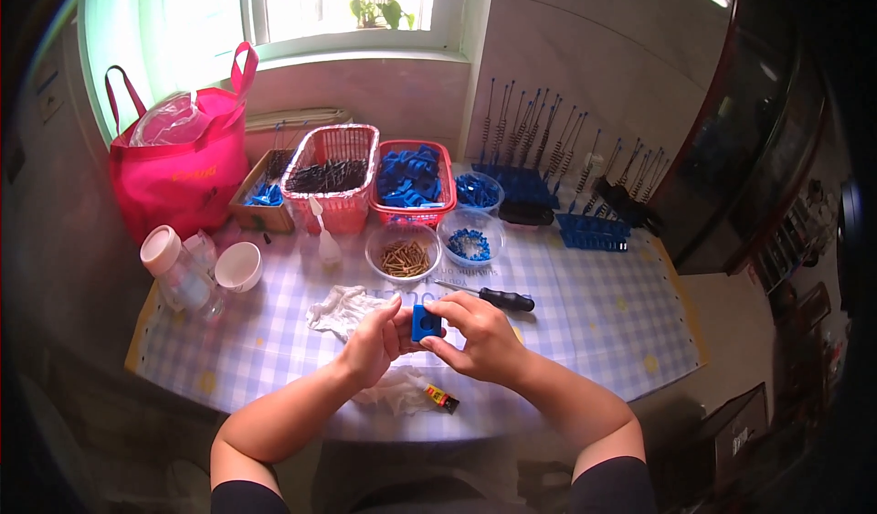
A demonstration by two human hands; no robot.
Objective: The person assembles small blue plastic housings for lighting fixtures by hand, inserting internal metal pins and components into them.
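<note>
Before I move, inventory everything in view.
Blue plastic block: one, blue, centre
Small tube: one, yellow-black, near edge
Crumpled tissues: two, white, centre-left
Screwdriver: one, black-handled, right of centre
Clear bowls: three, clear, mid-table
Pins: many, brass-coloured, leftmost clear bowl
Baskets: two, pink and red, rear
Racks: at least two, blue, rear right
Spring rods: many, dark, in racks
Open box: one, brown, rear left
Tote bag: one, pink, far left
Lidded bottle: one, clear, pink-topped, left
Small bowl: one, white, left
Plant: one, green, at window
Tablecloth: one, blue-white checked, centre
Left hand: one, bare, beside block
Right hand: one, bare, holding block
</note>
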